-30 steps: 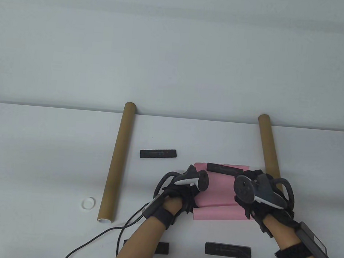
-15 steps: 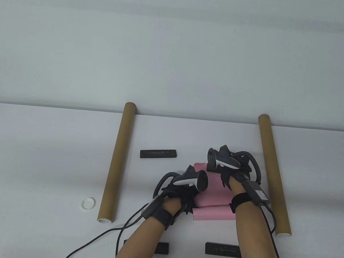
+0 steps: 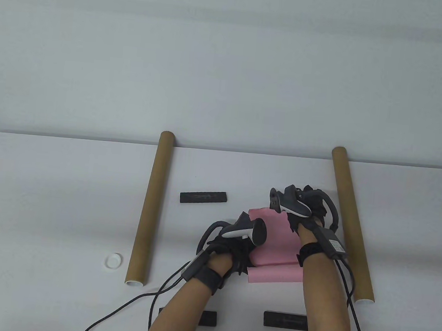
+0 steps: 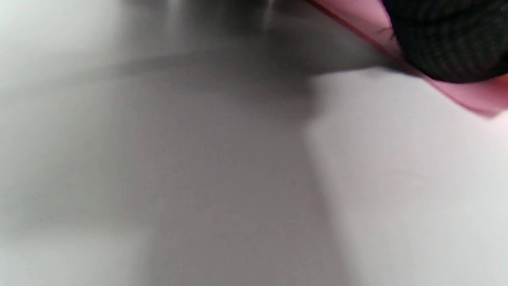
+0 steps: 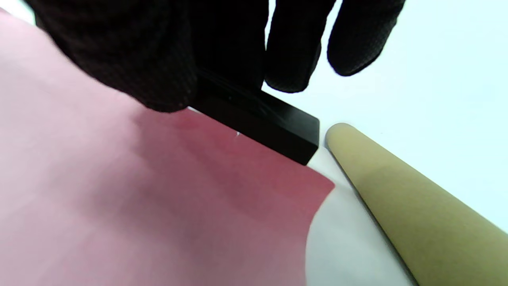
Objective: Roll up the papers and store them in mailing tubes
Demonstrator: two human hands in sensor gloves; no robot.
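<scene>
Two hands work one pink paper [image 3: 274, 241] in the table view. The left hand [image 3: 233, 244] sits on the sheet's left edge, just ahead of the rolled part [image 3: 275, 275], which lies nearer the person with its long axis running left to right. The right hand [image 3: 302, 209] is at the sheet's far right corner, next to the right tube [image 3: 349, 223], which runs away from the person just to that hand's right; the left tube [image 3: 150, 205] lies well apart to the left. This view does not show what either grip is doing

Left wrist view: blurred, only a gloved fingertip [image 4: 448, 39] pressing the paper's edge onto the table [image 4: 238, 178]; whether that grip is spread or curled I cannot tell

Right wrist view shows what the table view hides: the fingers [image 5: 293, 47] pinch a black bar [image 5: 266, 127] at the paper's corner, the tube's end just beyond. Lifting that weight likely frees the sheet for rolling
</scene>
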